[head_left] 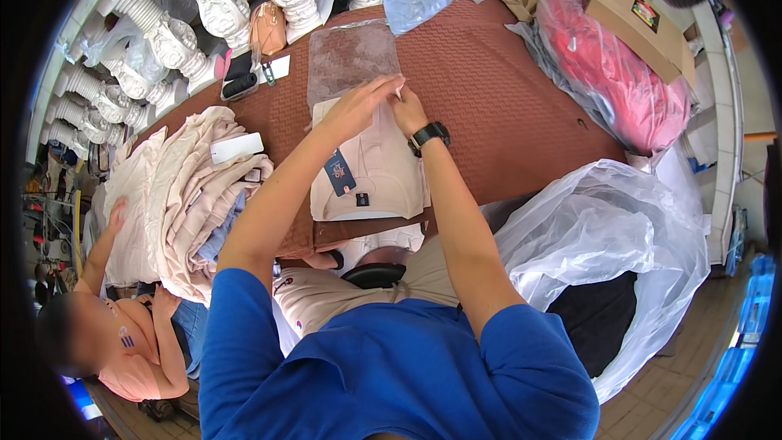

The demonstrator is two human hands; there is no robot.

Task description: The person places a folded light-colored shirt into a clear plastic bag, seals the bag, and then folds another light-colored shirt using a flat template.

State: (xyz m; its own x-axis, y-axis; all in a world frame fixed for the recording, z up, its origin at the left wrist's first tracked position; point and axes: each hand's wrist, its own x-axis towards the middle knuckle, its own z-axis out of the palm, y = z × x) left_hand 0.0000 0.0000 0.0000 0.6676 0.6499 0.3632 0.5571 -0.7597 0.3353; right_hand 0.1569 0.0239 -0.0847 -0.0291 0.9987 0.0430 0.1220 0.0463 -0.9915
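A folded beige garment (371, 171) lies on the brown-covered table in front of me, with a dark blue hang tag (339, 173) and a small black tag (362, 199) on it. Its far end meets a clear plastic bag (352, 57) spread flat beyond it. My left hand (362, 107) reaches across the garment to the bag's near right corner, fingers closed together there. Beside it my right hand (410, 112), with a black watch on the wrist, pinches at the same corner. A bit of whitish edge shows between the fingertips; the grip is partly hidden.
A heap of beige garments (191, 195) lies on the left, with a co-worker (134, 334) seated beside it. Carved white posts (216, 8) line the back. Pink bagged goods (619, 65) and a cardboard box (639, 20) stand back right. A large plastic sack (603, 212) is near right.
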